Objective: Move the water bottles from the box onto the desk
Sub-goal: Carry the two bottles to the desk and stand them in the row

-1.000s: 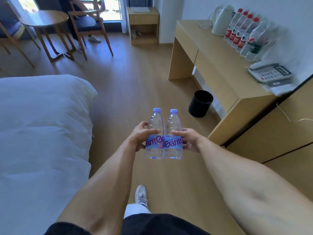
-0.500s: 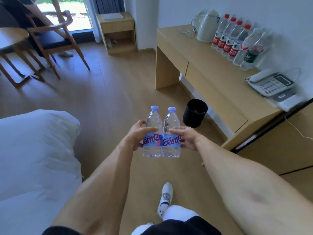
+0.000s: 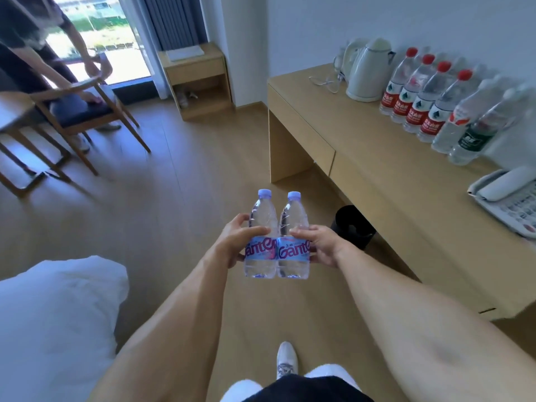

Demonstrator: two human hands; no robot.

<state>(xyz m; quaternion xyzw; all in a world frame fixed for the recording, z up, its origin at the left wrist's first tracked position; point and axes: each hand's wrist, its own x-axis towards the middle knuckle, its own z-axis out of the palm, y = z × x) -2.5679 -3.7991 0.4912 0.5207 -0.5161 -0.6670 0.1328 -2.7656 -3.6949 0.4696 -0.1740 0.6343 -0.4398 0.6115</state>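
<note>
Two clear water bottles with pale blue caps and blue-pink labels stand upright side by side in front of me, pressed together. My left hand [image 3: 236, 242] grips the left bottle [image 3: 261, 227] and my right hand [image 3: 320, 246] grips the right bottle [image 3: 293, 227]. They hang over the wooden floor, left of the light wooden desk [image 3: 377, 175]. A row of several bottles [image 3: 429, 103] stands at the back of the desk along the wall: red-capped ones, then two more nearer me. The box is out of view.
A white kettle [image 3: 367, 71] and a cable lie on the desk's far end, a white telephone [image 3: 510, 198] on its near end. A black bin [image 3: 352, 226] stands under the desk. A white bed [image 3: 52, 314] is at lower left. A person by a wooden chair [image 3: 90, 111] is far left.
I have walked forward and turned toward the desk, which is now nearer and larger. The bed has slid back to the lower left. Both hands still hold the two bottles the same way.
</note>
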